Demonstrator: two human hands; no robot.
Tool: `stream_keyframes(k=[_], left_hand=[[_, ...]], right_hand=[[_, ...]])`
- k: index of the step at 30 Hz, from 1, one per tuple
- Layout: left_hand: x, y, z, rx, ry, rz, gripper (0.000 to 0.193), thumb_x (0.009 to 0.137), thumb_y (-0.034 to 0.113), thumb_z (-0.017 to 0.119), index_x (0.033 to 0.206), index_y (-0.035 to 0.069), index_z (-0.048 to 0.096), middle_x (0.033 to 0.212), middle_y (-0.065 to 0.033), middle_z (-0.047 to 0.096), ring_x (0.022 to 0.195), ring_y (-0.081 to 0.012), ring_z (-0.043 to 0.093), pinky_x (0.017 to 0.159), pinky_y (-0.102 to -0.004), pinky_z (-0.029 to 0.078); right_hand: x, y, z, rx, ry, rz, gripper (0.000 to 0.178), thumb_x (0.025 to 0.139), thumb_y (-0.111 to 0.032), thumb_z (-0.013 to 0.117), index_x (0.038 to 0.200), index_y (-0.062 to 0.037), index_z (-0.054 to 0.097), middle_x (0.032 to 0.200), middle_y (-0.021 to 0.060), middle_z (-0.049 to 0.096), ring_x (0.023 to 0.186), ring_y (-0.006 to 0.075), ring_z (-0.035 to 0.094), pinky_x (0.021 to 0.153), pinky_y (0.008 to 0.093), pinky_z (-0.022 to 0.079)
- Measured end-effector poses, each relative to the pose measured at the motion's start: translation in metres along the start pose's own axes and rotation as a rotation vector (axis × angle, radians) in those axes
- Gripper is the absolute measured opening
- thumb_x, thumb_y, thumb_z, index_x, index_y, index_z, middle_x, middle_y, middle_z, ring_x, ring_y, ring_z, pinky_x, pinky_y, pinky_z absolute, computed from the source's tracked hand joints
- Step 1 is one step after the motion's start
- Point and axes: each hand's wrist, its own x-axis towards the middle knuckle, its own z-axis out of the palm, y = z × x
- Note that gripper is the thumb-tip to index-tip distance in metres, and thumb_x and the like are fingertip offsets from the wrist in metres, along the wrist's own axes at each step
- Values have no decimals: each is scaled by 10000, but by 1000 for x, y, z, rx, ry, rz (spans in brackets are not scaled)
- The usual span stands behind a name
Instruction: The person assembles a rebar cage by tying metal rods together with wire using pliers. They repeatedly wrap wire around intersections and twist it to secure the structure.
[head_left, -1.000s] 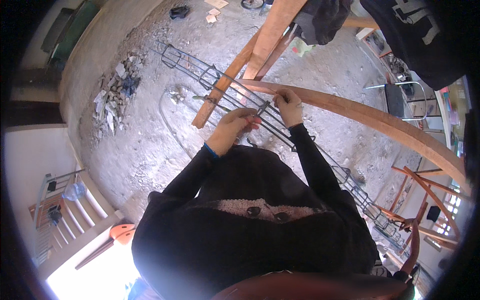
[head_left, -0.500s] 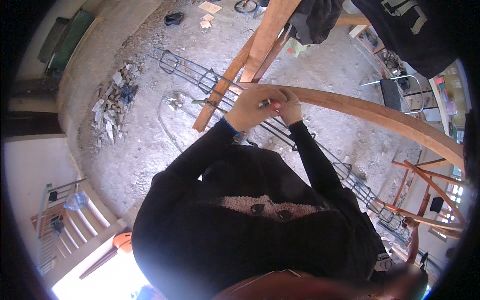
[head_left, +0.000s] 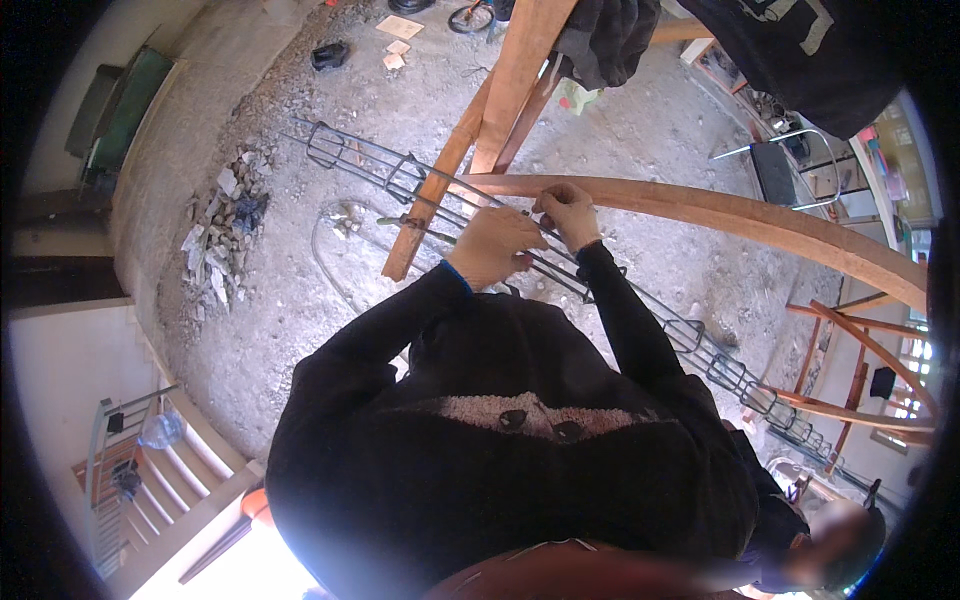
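A long rebar cage (head_left: 683, 335) of thin steel bars and bent stirrups runs diagonally before me, from far left to near right. My left hand (head_left: 492, 250), in a pale glove, is closed over its bars; what lies under the palm is hidden. My right hand (head_left: 568, 217), also gloved, is just beyond it with thumb and fingers pinched together. Anything between those fingertips is too small to make out. A slim tool with a greenish handle (head_left: 392, 221) lies across the bars and a wooden board (head_left: 406, 250), left of my left hand.
A long wooden beam (head_left: 740, 212) extends rightward beyond my hands, meeting an upright post (head_left: 512, 90). Rubble (head_left: 215, 240) is heaped on the rough floor at left. Dark clothing (head_left: 800, 60) hangs at upper right, above a chair (head_left: 772, 172). Another person (head_left: 830, 540) is at lower right.
My hands were together above the cage and have now parted. The left has come down onto the bars, while the right stays beyond it. The view has shifted slightly.
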Motion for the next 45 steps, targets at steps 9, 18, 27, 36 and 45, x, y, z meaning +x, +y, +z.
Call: stream_keyframes(k=[9,18,27,36,45], left_hand=[[10,-4,18,122,-46,38,142,784,216,828,922,182,830,855,4,755,918,-259,729,807,-437,555],[17,-33,-16,-265,79,-105,219,926,239,785,1100,119,839,962,-77,805,894,-262,773,785,-381,588],[56,-51,-20,-941,208,-533,231,998,125,726,1070,-83,795,883,-103,790,768,-136,737,713,-273,597],[55,-60,-22,-1100,331,-630,254,1058,150,650,1128,-75,745,914,-89,746,815,-153,733,754,-274,608],[60,-87,-7,-1082,544,-834,281,1030,229,708,1073,-40,779,821,-65,707,708,-136,701,626,-265,604]], right_hand=[[8,9,-8,61,-67,65,245,951,-206,755,1009,31,735,886,80,764,737,131,691,646,297,558],[22,28,-12,53,-180,81,327,966,-168,766,1220,30,712,1016,63,749,790,117,666,697,275,542],[24,25,-11,260,-207,122,330,912,-136,812,1196,12,732,1033,71,746,834,149,708,735,294,570],[20,16,0,-180,-102,-75,311,882,-135,793,1138,39,760,1016,98,795,888,167,731,811,342,587],[-8,3,30,-420,283,-163,173,909,-66,739,1070,-3,754,890,116,783,808,162,735,746,329,570]])
